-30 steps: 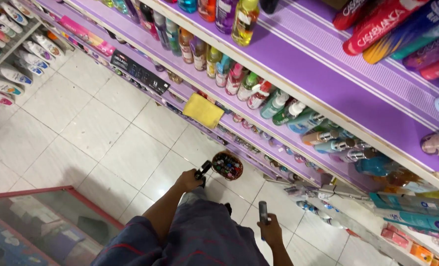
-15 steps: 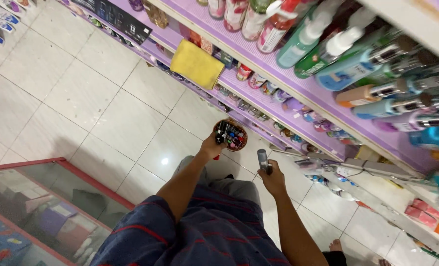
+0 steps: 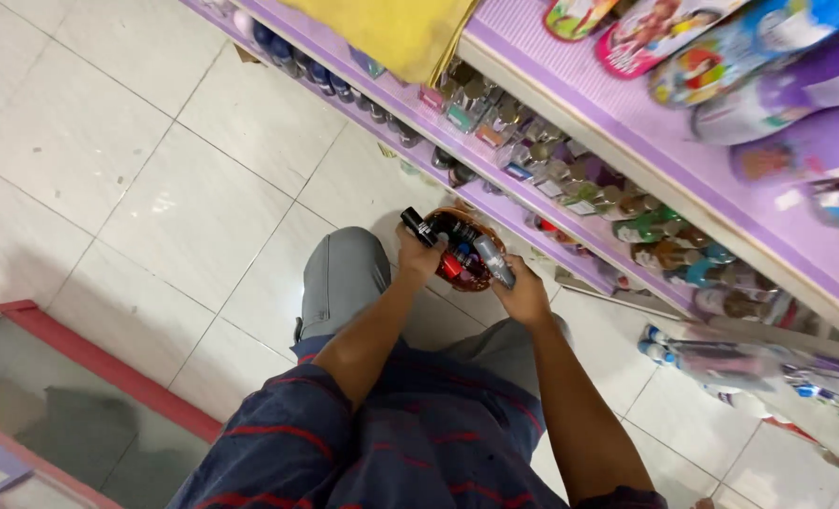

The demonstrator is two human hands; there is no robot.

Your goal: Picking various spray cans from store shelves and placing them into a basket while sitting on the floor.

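I am crouched over the tiled floor [image 3: 155, 179], knees bent, so that the small round basket [image 3: 461, 253] comes level with the low purple shelves [image 3: 570, 141]. Everything I name here I place from that basket.

My left hand [image 3: 421, 253] is on the basket's left edge, fingers closed around a dark little bottle [image 3: 417, 226] whose black end sticks out up and to the left, away from the basket. Held like that, the hand seems to steady the rim while keeping the bottle out of the way of what already lies inside.

My right hand [image 3: 525, 294] is just right of and below the basket, fingers wrapped around a slim grey tube [image 3: 493, 260] that slants up across the basket's right side. The angle lets its tip sit over the opening.

Inside the basket I see small red and dark items, too crowded to tell apart. Directly behind the basket, rows of little bottles [image 3: 570, 179] stand upright on the shelf edge. Up and left of the basket, a yellow cloth [image 3: 400, 33] hangs over a higher shelf.
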